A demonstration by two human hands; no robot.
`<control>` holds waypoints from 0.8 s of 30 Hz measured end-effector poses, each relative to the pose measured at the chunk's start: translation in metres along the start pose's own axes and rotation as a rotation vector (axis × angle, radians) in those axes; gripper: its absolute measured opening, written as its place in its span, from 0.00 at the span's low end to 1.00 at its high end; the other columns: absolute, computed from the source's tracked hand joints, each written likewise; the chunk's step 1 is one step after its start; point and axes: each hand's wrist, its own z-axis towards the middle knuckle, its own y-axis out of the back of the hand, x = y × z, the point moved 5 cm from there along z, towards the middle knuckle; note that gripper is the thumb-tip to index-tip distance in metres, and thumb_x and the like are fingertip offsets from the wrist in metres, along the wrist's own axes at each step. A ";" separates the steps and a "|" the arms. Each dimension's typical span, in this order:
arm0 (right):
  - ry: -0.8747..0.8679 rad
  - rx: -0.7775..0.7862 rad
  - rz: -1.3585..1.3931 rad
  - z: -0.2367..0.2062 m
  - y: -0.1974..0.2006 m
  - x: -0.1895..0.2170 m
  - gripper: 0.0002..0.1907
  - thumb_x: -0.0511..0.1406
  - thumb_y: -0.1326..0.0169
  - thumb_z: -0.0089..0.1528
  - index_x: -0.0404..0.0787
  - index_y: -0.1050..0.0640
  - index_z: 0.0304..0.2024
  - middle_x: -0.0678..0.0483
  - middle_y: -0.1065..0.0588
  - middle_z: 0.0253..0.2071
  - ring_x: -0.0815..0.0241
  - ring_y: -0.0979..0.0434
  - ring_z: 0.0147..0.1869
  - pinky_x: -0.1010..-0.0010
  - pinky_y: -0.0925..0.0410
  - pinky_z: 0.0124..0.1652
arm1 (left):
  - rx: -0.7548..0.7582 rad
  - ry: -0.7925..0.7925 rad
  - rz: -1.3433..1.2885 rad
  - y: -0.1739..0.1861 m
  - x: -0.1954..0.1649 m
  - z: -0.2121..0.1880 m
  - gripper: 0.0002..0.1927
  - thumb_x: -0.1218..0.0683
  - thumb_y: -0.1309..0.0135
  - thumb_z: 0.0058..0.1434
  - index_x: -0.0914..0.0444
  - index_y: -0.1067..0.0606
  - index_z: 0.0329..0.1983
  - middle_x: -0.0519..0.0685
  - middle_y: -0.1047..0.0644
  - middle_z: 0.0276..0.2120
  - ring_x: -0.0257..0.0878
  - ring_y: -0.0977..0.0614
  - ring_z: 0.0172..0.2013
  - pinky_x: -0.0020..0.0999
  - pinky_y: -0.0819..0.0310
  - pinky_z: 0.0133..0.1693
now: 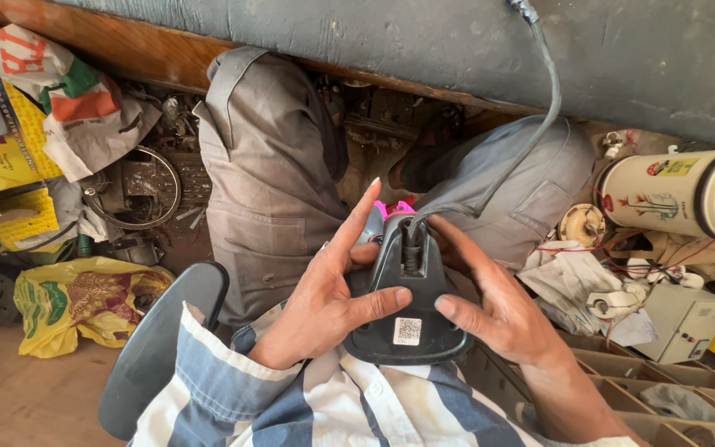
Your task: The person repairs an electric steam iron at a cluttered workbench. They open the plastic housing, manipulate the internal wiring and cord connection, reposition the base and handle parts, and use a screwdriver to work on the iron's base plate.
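**Between both hands, over the lap: dark appliance body with cord**

Head view, item by item.

1. Appliance body [407, 302]: dark grey plastic, rounded at the near end and tapering toward the far end, a small square printed label on the near face. Held above the lap of the person's grey trousers [271, 190], just in front of a striped shirt [308, 406]. Its long axis runs from near to far, roughly along the line of sight, narrow end away from the wearer.

2. Cord [539, 108]: grey, sheathed, entering the body through a socket at the far, narrow end, then rising up and to the right out of view. A pink part [395, 207] shows just beyond that end; what it belongs to cannot be told.

3. Left hand [320, 306]: wrapped on the left flank of the body, thumb laid across the near face just beside the label, forefinger stretched out along the long axis toward the cord end. Closed on the body.

4. Right hand [498, 306]: cupping the right flank, thumb tip touching the near face opposite the left thumb, fingers curled behind toward the cord socket. Also closed on the body; both hands sit equally near, one on each side of the axis.

5. Surroundings: cream cylindrical vessel [680, 194] lying on its side at right, yellow bag [84, 302] on the floor at left, cardboard dividers [622, 372] at lower right.
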 end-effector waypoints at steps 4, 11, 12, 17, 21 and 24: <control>-0.056 -0.034 -0.109 0.003 -0.002 0.006 0.44 0.44 0.43 0.63 0.32 0.44 0.75 0.37 0.29 0.69 0.49 0.31 0.75 0.62 0.41 0.68 | -0.005 0.014 -0.046 0.002 0.004 0.001 0.57 0.59 0.36 0.60 0.57 0.61 0.83 0.54 0.17 0.47 0.35 0.19 0.50 0.29 0.31 0.58; -0.106 -0.049 -0.151 0.011 -0.003 0.014 0.41 0.43 0.42 0.63 0.36 0.40 0.74 0.40 0.23 0.63 0.51 0.26 0.69 0.64 0.36 0.64 | -0.031 0.024 -0.146 0.006 0.011 0.001 0.57 0.60 0.37 0.60 0.57 0.61 0.83 0.56 0.19 0.52 0.37 0.20 0.54 0.32 0.30 0.59; -0.111 -0.045 -0.145 0.011 -0.003 0.013 0.41 0.42 0.43 0.63 0.36 0.40 0.74 0.40 0.23 0.64 0.50 0.26 0.69 0.63 0.36 0.64 | -0.029 0.022 -0.170 0.006 0.012 0.001 0.57 0.60 0.37 0.60 0.57 0.61 0.83 0.56 0.19 0.53 0.37 0.21 0.54 0.33 0.30 0.59; 0.009 0.097 -0.029 0.007 0.001 0.006 0.42 0.43 0.47 0.68 0.30 0.47 0.76 0.37 0.39 0.76 0.48 0.40 0.80 0.60 0.47 0.73 | -0.047 0.017 -0.180 0.008 0.013 0.002 0.57 0.60 0.37 0.60 0.57 0.61 0.83 0.56 0.19 0.52 0.37 0.20 0.53 0.33 0.29 0.58; 0.101 0.218 0.131 0.002 0.003 -0.004 0.44 0.44 0.48 0.70 0.26 0.52 0.78 0.37 0.50 0.81 0.46 0.50 0.86 0.59 0.55 0.78 | -0.059 0.030 -0.204 0.010 0.013 0.002 0.57 0.60 0.36 0.59 0.57 0.60 0.83 0.57 0.19 0.52 0.37 0.20 0.52 0.33 0.28 0.58; 0.101 0.170 0.150 0.002 0.002 -0.011 0.43 0.43 0.48 0.70 0.26 0.50 0.77 0.36 0.47 0.80 0.45 0.48 0.85 0.58 0.53 0.78 | -0.061 0.038 -0.213 0.012 0.013 0.002 0.57 0.61 0.36 0.59 0.57 0.60 0.83 0.57 0.19 0.52 0.37 0.20 0.52 0.33 0.28 0.57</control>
